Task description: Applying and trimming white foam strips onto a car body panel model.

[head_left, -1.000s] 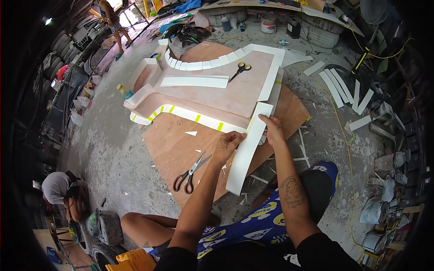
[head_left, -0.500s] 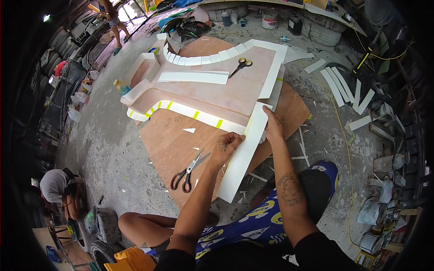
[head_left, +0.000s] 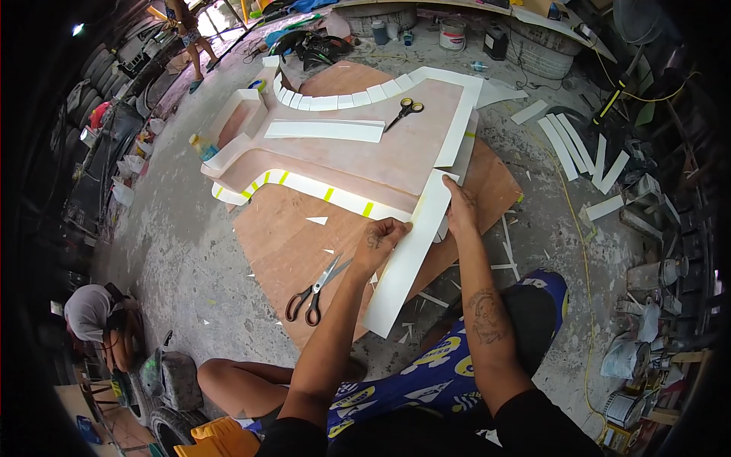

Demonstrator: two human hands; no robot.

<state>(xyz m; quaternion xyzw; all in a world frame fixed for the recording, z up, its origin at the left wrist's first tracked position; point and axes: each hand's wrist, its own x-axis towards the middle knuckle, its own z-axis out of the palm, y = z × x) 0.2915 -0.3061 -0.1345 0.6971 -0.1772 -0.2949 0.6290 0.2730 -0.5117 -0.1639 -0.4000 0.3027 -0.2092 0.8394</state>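
A long white strip of card (head_left: 410, 255) slants across the near right edge of a pinkish moulded panel (head_left: 365, 156). My left hand (head_left: 379, 242) pinches the strip's left edge near its middle, fingertips pressed together. My right hand (head_left: 461, 207) grips its far right end, thumb on top and the other fingers mostly hidden beneath. White strips line the panel's borders, and yellow tape pieces cross the one along its near left side. Another white strip (head_left: 326, 130) lies on the panel beside small black scissors (head_left: 406, 111). Larger scissors (head_left: 315, 289) lie partly spread left of my left forearm.
Beneath the panel is a plywood board (head_left: 274, 236) with white offcuts on it. More white strips (head_left: 571, 145) lie on the concrete floor at right, near a yellow cord (head_left: 582, 251). A person (head_left: 99, 320) crouches at lower left; another stands at far left. A bottle (head_left: 204, 148) stands left of the panel.
Very little differs. The strip's near end has shifted slightly, while both hands keep their hold in nearly the same places.
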